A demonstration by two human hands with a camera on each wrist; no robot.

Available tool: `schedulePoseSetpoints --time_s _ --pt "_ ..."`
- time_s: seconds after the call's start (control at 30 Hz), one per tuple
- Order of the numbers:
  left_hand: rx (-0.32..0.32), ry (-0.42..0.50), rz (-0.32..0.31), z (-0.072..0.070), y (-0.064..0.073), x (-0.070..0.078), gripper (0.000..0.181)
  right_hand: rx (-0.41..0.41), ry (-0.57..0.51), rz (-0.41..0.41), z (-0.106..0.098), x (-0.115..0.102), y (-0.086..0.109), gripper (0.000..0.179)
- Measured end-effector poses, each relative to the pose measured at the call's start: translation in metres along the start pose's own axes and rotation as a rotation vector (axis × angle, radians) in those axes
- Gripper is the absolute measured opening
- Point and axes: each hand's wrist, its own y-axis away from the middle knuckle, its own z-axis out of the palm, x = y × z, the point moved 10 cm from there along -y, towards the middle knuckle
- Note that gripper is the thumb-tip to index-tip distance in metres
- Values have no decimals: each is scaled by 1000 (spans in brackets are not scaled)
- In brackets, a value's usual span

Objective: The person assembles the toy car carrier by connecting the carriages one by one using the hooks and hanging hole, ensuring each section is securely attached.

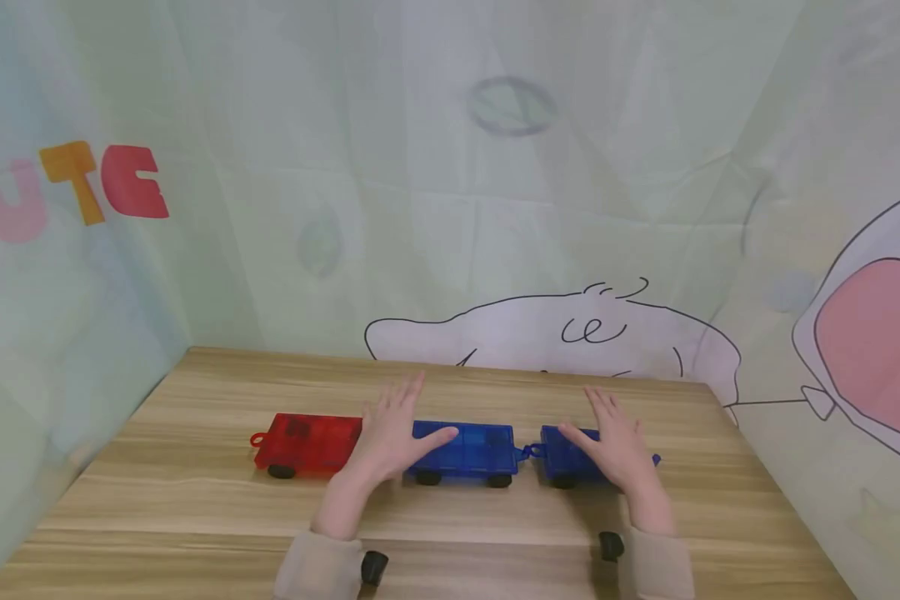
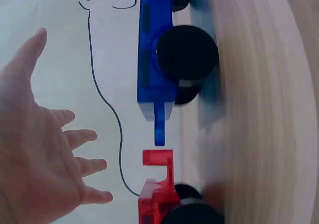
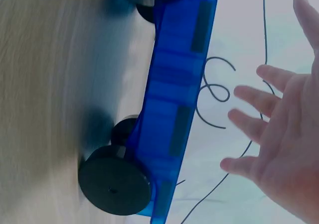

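Three flat toy cars stand in one row on the table, at about 12 o'clock from the person: the red car at the left end, the middle car and the right car, both blue. The left hand hovers with its fingers straight and spread wide over the place where red and middle meet, and it holds nothing. The right hand is flat and spread in the same way above the right car, also holding nothing (the wrist views show clear air between each palm and the car below it).

In the left wrist view the tab of the blue car and the red hook are near but not joined. The step in hand seems to be bringing the cars together as a train. To do it well, I think each hand should come down flat on a car roof and roll it along the row, toward 3 or 9 o'clock, keeping tab and hook in one line. A sideways push could turn a car on its wheels and miss the hook.
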Motion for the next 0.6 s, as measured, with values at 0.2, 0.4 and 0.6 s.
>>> schedulePoseSetpoints --time_s 0.2,0.4,0.6 --pt "-41 67 3 13 -2 2 105 -1 -41 -56 0 3 3 89" --pt "-82 86 1 25 -1 4 105 -47 -80 -105 3 5 7 93" --pt "-100 100 9 29 0 10 106 -82 -86 -134 6 10 10 100"
